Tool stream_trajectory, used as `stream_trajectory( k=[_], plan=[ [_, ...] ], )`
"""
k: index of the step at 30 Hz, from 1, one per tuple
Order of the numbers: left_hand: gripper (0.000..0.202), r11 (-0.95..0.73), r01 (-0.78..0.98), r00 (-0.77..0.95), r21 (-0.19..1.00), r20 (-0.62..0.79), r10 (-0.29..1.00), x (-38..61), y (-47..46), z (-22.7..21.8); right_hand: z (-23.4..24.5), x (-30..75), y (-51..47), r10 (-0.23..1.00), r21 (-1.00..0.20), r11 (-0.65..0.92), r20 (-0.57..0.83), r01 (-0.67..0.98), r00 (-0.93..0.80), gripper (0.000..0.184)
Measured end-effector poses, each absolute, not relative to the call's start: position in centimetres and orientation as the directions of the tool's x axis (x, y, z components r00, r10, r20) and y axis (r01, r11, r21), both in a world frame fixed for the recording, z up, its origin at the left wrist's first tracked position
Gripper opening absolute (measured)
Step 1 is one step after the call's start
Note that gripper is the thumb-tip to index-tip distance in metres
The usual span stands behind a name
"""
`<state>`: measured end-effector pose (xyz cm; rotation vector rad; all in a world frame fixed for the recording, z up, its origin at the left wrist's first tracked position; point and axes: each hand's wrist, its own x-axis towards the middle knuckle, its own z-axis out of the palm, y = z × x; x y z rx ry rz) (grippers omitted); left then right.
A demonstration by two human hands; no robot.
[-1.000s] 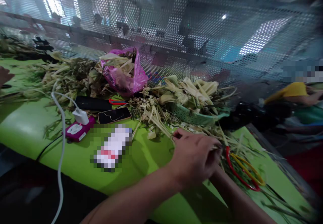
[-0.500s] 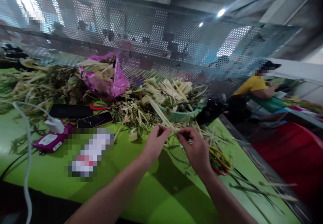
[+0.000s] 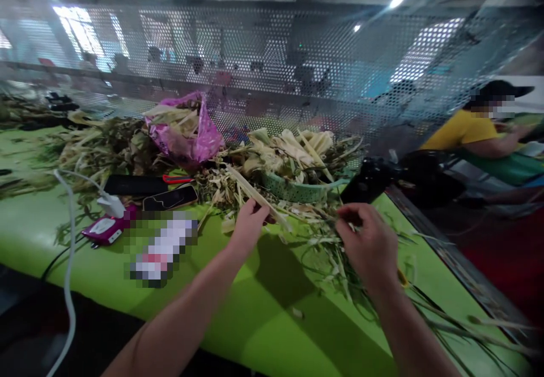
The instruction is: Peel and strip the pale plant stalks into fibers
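My left hand pinches a long, pale strip of dried husk, which slants from upper left to lower right across the fingertips. Apart from it, to the right, my right hand is closed with thumb and forefinger together; whatever thin piece it may hold does not show clearly. Beyond both hands stands a green basin heaped with pale husks. Loose green-and-pale shreds lie beside my right hand. Behind that wrist, a yellow loop is mostly hidden.
Left on the green table are a phone, a red-handled tool, a purple power strip and a white cable. A pink bag of husks stands behind. A perforated screen closes the back; a person sits right.
My hands have parted: the right moved rightward, while the left keeps the husk strip, now slanting freely past its fingers. The camera view has levelled and shifted.
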<state>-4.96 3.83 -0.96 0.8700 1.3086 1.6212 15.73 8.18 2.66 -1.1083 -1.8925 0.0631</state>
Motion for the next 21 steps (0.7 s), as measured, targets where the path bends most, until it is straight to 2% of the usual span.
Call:
stream_trajectory(
  k=[2, 3, 7, 10, 14, 17, 21],
  plan=[
    [0.004, -0.093, -0.153, -0.392, 0.984, 0.026, 0.92, -5.0, 3.9, -1.1, 2.7, 15.7, 8.4, 0.665, -0.384, 0.653, 0.703, 0.652, -0.253, 0.018],
    [0.004, -0.095, -0.116, -0.39, 0.989, 0.043, 0.92, -5.0, 3.9, -1.3, 2.6, 15.4, 8.2, 0.663, -0.393, 0.681, 0.689, 0.618, -0.293, 0.02],
    [0.006, -0.124, 0.17, -0.378, 0.978, 0.181, 0.908, -4.6, 3.8, -1.7, 1.7, 13.6, 6.8, 0.76, -0.609, 0.648, 0.482, 0.457, -0.435, 0.02],
    [0.005, -0.193, 0.313, -0.295, 0.93, 0.288, 0.911, -4.1, 3.4, -1.6, 0.8, 12.4, 6.1, 0.825, -0.709, 0.541, 0.344, 0.452, -0.449, 0.024],
    [0.007, -0.253, 0.264, -0.159, 0.931, 0.301, 0.94, -3.6, 3.0, -1.0, 0.2, 11.9, 6.2, 0.868, -0.816, 0.433, 0.262, 0.384, -0.422, 0.017],
    [0.009, -0.2, 0.219, -0.14, 0.955, 0.234, 0.962, -3.3, 3.0, -0.9, 0.3, 11.9, 6.4, 0.901, -0.888, 0.346, 0.225, 0.302, -0.372, 0.016],
    [0.01, -0.133, 0.247, -0.13, 0.96, 0.169, 0.977, -3.2, 3.0, -1.0, 0.2, 11.8, 6.3, 0.917, -0.926, 0.298, 0.21, 0.231, -0.338, 0.019]
  ],
)
